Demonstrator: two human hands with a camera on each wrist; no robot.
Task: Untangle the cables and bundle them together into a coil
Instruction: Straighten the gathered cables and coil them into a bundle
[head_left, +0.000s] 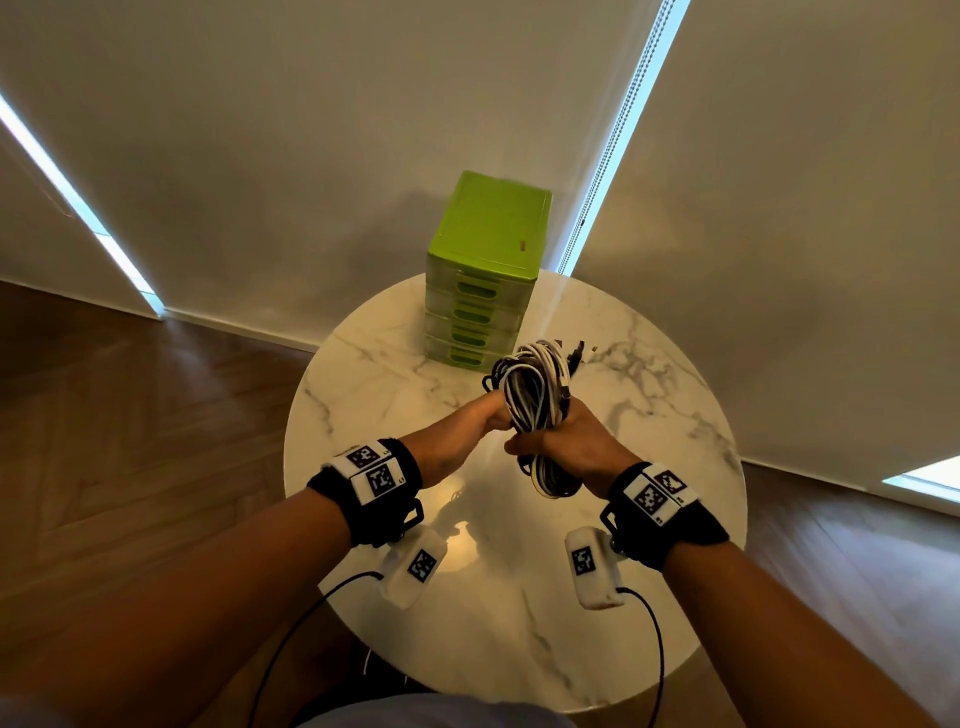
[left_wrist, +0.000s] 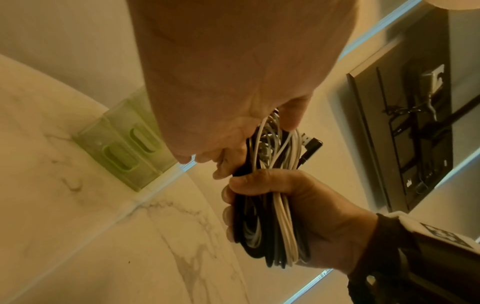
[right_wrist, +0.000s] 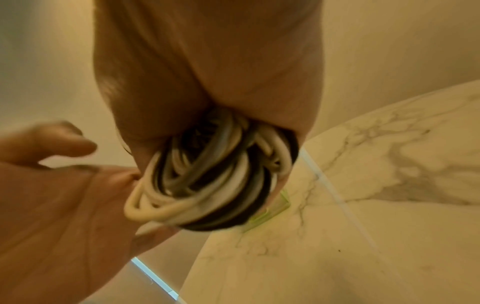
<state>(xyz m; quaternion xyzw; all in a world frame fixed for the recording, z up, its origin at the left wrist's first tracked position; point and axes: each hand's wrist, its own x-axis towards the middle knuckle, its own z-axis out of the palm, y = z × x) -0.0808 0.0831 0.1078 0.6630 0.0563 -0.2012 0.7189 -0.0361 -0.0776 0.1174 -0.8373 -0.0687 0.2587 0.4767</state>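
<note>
Cables (head_left: 530, 400): white and black strands mixed, gathered as one long looped coil; held upright in the air above the table (head_left: 395, 364), no part of it resting on the top; upper loops fanned loose, plug ends (left_wrist: 310, 147) protruding at the top; lower loops hanging below the grip.

Right hand (head_left: 563, 441): wrapped around the waist of the coil, thumb (left_wrist: 255, 181) laid across the strands, fingers curled behind; the full weight is judged to be carried here.

Left hand (head_left: 480, 421): set against the coil's left side just above the right hand; in the left wrist view its fingers (left_wrist: 228, 164) are seen curled against the upper strands; whether they are truly pinched cannot be told.

Step in hand, as judged: loops being evened and the coil tightened; bundling appears far advanced, though strands seen in the right wrist view cross one another. To be done well: the waist grip is to be kept firm; stray loops are to be drawn level by the left hand; plug ends are to be tucked in, lest they snag or the coil spring apart.

Drawers (head_left: 480, 280): green, stacked, at the table's far edge, apart from the coil.
</note>
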